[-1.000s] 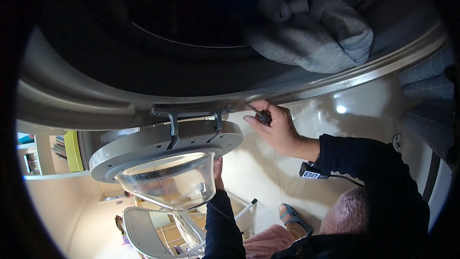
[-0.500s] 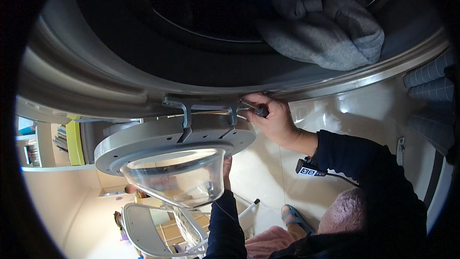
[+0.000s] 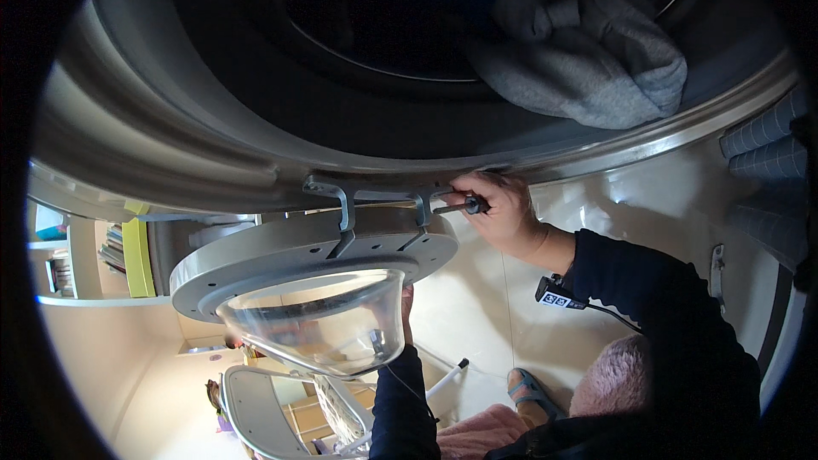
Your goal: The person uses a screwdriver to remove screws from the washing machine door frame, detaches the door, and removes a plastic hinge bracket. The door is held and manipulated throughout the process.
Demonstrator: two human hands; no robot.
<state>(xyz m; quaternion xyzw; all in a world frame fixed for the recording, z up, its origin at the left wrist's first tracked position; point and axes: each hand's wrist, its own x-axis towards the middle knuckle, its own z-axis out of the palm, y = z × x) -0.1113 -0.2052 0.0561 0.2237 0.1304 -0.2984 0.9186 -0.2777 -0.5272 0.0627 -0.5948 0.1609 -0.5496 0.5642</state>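
My right hand [image 3: 509, 220] is closed around a screwdriver [image 3: 477, 204], whose shaft lies beside the metal hinge bracket [image 3: 383, 194] on the washing machine's steel front [image 3: 213, 170]. Below the bracket, the open round door [image 3: 256, 243] hangs with its clear glass bowl [image 3: 311, 328]. My left hand [image 3: 407, 305] is at the far side of the door, against its lower edge, its fingers mostly hidden. Above, a grey cloth [image 3: 588, 77] lies in the dark opening of the machine.
A white folding chair [image 3: 251, 409] is below the door, shelves with books [image 3: 111, 251] at left. Dark checked fabric [image 3: 763, 136] hangs at right. My sandalled foot [image 3: 528, 392] stands on the tiled floor [image 3: 486, 324]. A black cabled device [image 3: 558, 296] is at my right wrist.
My right hand has moved slightly up and right, and the screwdriver now lies more nearly horizontal. The door appears a little farther right in the view.
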